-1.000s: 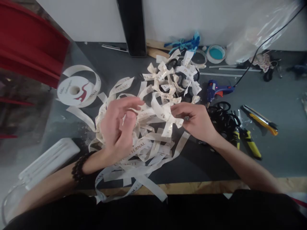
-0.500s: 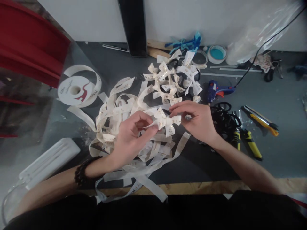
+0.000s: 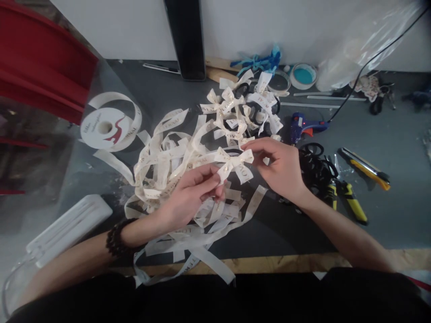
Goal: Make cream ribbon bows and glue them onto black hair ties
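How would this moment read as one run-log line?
left hand: pinching bow | right hand: at bow's edge, grip unclear | beyond: more bows, glue gun

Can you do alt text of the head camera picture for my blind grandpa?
A person's left hand pinches one tail of a cream ribbon bow, with the right hand at its other side. A dark table holds loose ribbon, a ribbon spool at left, and a blue hot glue gun and black hair ties at right.

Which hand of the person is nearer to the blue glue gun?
Right. The right hand is just below and left of the blue glue gun; the left hand is farther left, holding the ribbon bow.
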### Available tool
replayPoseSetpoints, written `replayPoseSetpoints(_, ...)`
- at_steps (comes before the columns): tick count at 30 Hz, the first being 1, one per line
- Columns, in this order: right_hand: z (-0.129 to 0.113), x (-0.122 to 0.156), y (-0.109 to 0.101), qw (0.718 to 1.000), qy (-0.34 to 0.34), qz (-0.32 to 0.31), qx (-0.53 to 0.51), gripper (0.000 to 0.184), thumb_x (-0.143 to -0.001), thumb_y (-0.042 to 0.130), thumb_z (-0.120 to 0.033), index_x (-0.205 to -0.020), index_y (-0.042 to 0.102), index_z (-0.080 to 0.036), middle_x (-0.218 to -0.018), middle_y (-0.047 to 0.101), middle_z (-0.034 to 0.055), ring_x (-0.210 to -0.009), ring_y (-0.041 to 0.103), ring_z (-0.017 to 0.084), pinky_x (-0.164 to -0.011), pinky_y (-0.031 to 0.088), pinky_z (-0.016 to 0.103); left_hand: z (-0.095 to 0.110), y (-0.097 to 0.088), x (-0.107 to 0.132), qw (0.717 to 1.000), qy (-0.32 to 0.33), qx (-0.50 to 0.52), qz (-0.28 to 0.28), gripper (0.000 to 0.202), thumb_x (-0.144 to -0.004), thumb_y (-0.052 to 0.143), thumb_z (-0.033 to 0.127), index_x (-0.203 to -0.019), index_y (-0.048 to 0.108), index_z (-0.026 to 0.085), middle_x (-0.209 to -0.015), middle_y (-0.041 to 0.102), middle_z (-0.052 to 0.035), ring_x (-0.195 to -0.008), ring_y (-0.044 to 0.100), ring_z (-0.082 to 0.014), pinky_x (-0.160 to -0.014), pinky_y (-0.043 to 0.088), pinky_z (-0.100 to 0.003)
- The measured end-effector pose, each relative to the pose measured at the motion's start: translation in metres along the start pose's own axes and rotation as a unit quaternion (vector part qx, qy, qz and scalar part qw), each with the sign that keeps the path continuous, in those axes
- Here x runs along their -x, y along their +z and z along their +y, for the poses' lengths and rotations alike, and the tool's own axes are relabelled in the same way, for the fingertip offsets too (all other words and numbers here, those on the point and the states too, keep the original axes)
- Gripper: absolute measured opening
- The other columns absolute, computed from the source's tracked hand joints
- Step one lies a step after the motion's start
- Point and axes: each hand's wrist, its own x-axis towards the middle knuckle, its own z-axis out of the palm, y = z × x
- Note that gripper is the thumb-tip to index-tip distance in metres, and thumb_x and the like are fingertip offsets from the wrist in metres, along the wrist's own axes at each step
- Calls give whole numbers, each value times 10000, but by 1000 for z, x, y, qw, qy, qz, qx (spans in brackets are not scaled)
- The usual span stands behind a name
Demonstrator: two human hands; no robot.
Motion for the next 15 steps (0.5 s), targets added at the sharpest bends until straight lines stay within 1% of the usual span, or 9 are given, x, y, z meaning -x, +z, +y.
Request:
replayPoseSetpoints(1,0,0,0,1000,-5,3,0,256,-871,627,-78,-978,800,-232,-1054,827,16,-902,768,171,-666,562,281,-1,0,0,999,-23,41,-12,98,-1026,637,288,-961,653,216,-701,528,14,-641,552,-140,-606,491,-289)
replayPoseSetpoints(2,-1,0,0,1000,-10,6,2,251,-876,619,-77,-958,799,-232,-1051,827,15,-915,769,174,-665,563,281,-3,1,0,997,-33,68,-10,27,-1013,641,261,-1012,638,235,-679,486,33,-610,527,-133,-584,479,-282)
replayPoseSetpoints(3,-2,1,0,1000,-12,8,5,246,-882,615,-79,-944,796,-233,-1053,827,16,-921,770,174,-663,564,281,-4,1,0,996,-28,80,4,61,-1001,642,231,-1054,625,257,-661,455,49,-579,500,-126,-567,464,-275)
replayPoseSetpoints(4,-2,1,1,1000,-13,9,8,239,-888,615,-81,-934,794,-232,-1057,827,18,-925,771,175,-662,565,283,-6,1,0,997,-9,79,25,108,-993,637,206,-1074,616,276,-643,444,58,-552,478,-121,-550,448,-269)
replayPoseSetpoints(5,-3,1,1,1000,-13,9,11,235,-894,614,-83,-931,792,-232,-1062,827,21,-926,772,175,-664,566,285,-8,1,1,996,14,70,48,120,-994,622,196,-1072,612,287,-629,454,62,-537,474,-121,-539,439,-267)
replayPoseSetpoints(7,-5,1,1,1000,-16,10,15,233,-902,612,-84,-928,790,-230,-1068,827,23,-924,772,175,-671,569,291,-10,1,1,995,51,42,80,90,-1014,589,206,-1045,619,284,-613,512,54,-542,523,-130,-540,451,-271)
replayPoseSetpoints(10,-7,1,2,999,-24,13,21,227,-914,612,-84,-925,792,-222,-1063,828,27,-906,772,175,-665,566,295,-10,0,0,992,77,12,101,69,-1028,592,230,-1011,655,251,-635,585,33,-604,625,-141,-554,493,-262)
replayPoseSetpoints(12,-9,1,2,999,-28,12,29,220,-930,618,-91,-924,797,-220,-1061,829,30,-887,771,175,-656,564,298,-9,-1,-1,991,71,5,109,84,-1035,603,261,-1011,678,232,-715,650,4,-680,694,-156,-555,514,-252)
replayPoseSetpoints(15,-10,0,0,998,-36,15,43,211,-951,637,-100,-925,806,-223,-1070,829,34,-887,770,180,-665,564,307,-7,-3,-2,990,70,-9,122,149,-1045,606,348,-1095,697,240,-958,734,-44,-812,771,-196,-560,554,-256)
